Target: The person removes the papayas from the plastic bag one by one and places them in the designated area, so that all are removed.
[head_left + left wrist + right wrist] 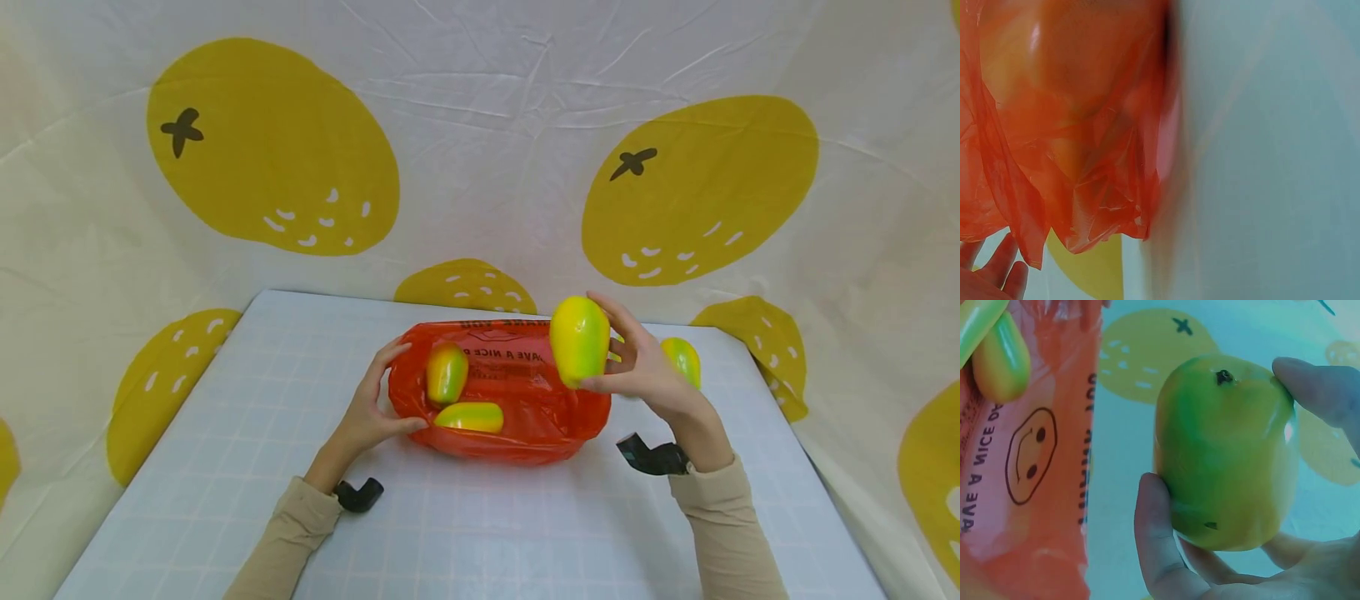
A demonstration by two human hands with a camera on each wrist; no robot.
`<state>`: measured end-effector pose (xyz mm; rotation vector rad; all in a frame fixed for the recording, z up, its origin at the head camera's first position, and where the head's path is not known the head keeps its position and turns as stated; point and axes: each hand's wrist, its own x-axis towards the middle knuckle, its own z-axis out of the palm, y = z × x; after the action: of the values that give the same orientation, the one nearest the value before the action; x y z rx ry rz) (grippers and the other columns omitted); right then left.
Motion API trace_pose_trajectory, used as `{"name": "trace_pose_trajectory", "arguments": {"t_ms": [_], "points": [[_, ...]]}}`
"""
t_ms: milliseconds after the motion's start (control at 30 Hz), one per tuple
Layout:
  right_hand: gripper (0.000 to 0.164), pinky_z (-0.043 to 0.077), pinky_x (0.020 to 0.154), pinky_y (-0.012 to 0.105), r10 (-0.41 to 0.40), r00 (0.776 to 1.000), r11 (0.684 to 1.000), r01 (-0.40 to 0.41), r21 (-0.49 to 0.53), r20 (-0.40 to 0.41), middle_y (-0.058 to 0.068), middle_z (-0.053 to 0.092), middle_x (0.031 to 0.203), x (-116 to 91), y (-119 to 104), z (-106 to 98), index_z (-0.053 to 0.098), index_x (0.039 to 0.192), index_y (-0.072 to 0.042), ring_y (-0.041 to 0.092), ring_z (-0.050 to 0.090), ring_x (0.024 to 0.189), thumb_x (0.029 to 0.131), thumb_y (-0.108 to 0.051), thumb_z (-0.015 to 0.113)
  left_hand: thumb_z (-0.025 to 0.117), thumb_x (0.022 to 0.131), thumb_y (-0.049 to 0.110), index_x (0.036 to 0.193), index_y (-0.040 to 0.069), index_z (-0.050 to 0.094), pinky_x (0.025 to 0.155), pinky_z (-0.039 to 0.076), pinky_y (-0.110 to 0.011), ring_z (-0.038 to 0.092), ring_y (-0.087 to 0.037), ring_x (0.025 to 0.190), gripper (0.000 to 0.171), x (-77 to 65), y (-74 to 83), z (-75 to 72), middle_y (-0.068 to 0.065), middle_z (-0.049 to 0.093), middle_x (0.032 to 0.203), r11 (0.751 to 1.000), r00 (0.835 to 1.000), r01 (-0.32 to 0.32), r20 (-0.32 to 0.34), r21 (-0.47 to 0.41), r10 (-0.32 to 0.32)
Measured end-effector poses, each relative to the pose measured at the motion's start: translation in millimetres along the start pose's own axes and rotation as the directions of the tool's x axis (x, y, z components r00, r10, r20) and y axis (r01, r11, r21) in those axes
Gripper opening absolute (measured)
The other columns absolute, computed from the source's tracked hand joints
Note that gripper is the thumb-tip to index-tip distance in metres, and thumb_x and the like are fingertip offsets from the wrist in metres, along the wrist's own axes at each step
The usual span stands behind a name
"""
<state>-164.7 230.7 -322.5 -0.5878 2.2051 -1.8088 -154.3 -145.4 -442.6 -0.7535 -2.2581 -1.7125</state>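
A red plastic bag (pixel 517 442) lies with its mouth open, two yellow-green mangoes inside: one upright (pixel 447 375), one lying on its side (pixel 471 417). My left hand (pixel 372 404) holds the bag's left end, fingertips at the back rim and thumb at the front rim. In the left wrist view, the red film (pixel 1097 137) fills much of the picture, with fingertips at its lower edge. Over the bag's right end, my right hand (pixel 637 362) grips a glossy mango (pixel 579 342). The right wrist view shows that mango (pixel 1225 456) between thumb and fingers.
Another mango (pixel 682 360) sits on the table right of the bag, partly behind my right hand. A sliver of yellow-green shows between the right fingers. The pale checked table (pixel 225 417) meets a white cloth backdrop (pixel 480 167) printed with large yellow fruit.
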Motion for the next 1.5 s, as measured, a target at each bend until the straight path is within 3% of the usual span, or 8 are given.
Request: {"name": "trace_pose_trajectory", "arguments": {"t_ms": [467,800,1233,1500], "points": [[0.100,0.054,0.092,0.028,-0.066,0.996,0.998,0.064,-0.029,-0.065,0.012,0.027,0.150,-14,7,-47,0.017,0.159,-0.020,0.027,0.044,0.124,0.081,0.017,0.067,0.087,0.065,-0.006,0.145,-0.005,0.037,0.111,0.025,-0.067,0.030,-0.032,0.143,0.094,-0.3,-1.6,-0.1,-0.019,0.030,0.157,1.000,1.000,-0.011,0.001,0.002,0.011],[0.099,0.053,0.089,0.024,0.033,0.986,0.996,-0.046,-0.075,-0.166,0.006,0.026,0.151,-30,19,-91,0.018,0.158,-0.031,0.028,0.042,0.119,0.084,0.013,0.066,0.087,0.064,-0.008,0.144,-0.007,0.037,0.111,0.024,-0.068,0.030,-0.033,0.143,0.095,0.4,-1.4,-0.3,-0.021,0.031,0.156,1.000,1.000,-0.018,-0.003,-0.002,0.018],[0.100,0.045,0.086,0.017,0.113,0.962,0.973,-0.158,-0.167,-0.248,0.005,0.015,0.160,-46,39,-143,0.011,0.159,-0.036,0.023,0.032,0.125,0.088,0.008,0.066,0.087,0.066,-0.007,0.145,-0.005,0.037,0.111,0.024,-0.069,0.029,-0.032,0.143,0.093,-0.7,-1.8,-0.2,-0.020,0.031,0.156,1.000,1.000,0.002,-0.006,0.002,-0.002],[0.104,0.045,0.083,0.011,0.162,0.944,0.959,-0.220,-0.181,-0.287,0.005,0.014,0.158,-54,50,-175,0.006,0.160,-0.034,0.015,0.042,0.113,0.087,0.010,0.066,0.087,0.064,-0.008,0.144,-0.005,0.037,0.110,0.024,-0.069,0.028,-0.030,0.144,0.094,0.2,-3.5,-0.7,-0.020,0.031,0.156,1.000,1.000,-0.029,-0.004,0.001,0.029]]}}
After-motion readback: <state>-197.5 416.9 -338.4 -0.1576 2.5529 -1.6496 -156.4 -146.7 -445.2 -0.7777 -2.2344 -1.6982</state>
